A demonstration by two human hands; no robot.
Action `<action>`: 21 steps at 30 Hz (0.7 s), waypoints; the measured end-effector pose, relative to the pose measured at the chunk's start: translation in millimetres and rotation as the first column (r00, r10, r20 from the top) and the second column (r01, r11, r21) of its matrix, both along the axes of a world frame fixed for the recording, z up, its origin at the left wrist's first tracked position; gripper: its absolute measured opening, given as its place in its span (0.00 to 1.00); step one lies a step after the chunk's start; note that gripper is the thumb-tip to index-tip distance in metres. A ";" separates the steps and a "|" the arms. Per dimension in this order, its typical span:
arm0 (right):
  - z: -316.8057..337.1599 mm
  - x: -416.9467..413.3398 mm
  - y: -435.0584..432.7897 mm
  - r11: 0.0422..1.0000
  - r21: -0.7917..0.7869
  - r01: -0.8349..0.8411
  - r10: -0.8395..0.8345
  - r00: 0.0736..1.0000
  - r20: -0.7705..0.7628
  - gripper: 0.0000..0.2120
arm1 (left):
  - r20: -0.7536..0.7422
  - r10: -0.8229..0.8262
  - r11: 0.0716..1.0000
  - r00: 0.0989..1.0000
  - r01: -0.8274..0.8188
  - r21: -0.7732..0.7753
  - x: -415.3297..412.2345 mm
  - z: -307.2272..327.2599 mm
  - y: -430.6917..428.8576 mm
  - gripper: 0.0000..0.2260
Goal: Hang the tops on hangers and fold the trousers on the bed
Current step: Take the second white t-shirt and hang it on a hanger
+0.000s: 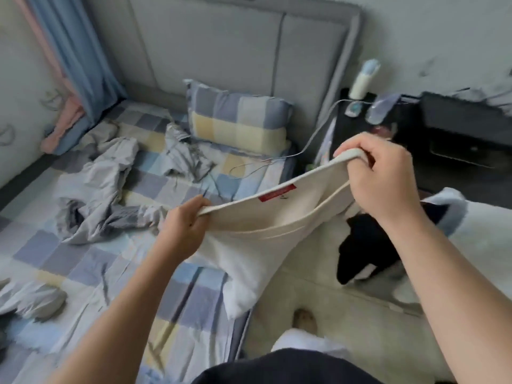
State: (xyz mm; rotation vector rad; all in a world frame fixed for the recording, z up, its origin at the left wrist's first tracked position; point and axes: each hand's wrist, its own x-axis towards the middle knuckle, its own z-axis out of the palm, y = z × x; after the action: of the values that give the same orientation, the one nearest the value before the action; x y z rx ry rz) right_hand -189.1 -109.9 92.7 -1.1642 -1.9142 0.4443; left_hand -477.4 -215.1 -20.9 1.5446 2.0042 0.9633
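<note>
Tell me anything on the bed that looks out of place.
A grey garment lies crumpled in a heap on the checked sheet, and a thin cable trails across it below the pillow.

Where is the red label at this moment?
In the head view the red label is near the centre, sewn inside the stretched upper edge of the cream garment, between the left hand and the right hand that grip this edge.
</note>
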 end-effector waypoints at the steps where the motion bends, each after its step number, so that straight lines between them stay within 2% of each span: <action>1: 12.2 17.2 -4.3 0.999 0.024 0.045 -0.045 0.999 -0.007 0.12 | 0.014 -0.051 0.998 0.999 0.051 0.034 14.4 11.0 9.1 0.06; 5: 56.8 97.9 -18.1 0.969 0.080 0.235 -0.234 0.972 -0.022 0.11 | 0.126 -0.197 0.966 0.972 0.171 0.194 91.1 67.1 47.5 0.11; 8: 85.5 168.3 -29.9 0.918 0.119 0.377 -0.376 0.926 -0.037 0.10 | 0.168 -0.341 0.921 0.925 0.292 0.258 161.8 115.3 75.7 0.16; 15: 154.9 345.5 -60.3 0.774 0.193 0.603 -0.603 0.795 -0.068 0.11 | 0.222 -0.667 0.727 0.712 0.555 0.404 370.0 215.9 115.4 0.24; 21: 218.6 480.8 -81.8 0.674 0.281 0.683 -0.697 0.714 -0.067 0.07 | 0.155 -0.790 0.575 0.593 0.630 0.522 543.6 296.9 121.3 0.17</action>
State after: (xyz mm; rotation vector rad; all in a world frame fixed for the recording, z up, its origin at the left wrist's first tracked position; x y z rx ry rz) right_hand 291.7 -191.7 311.4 -1.5883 -1.3499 -0.2803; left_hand 66.2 -93.8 276.1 1.9677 0.7376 1.2224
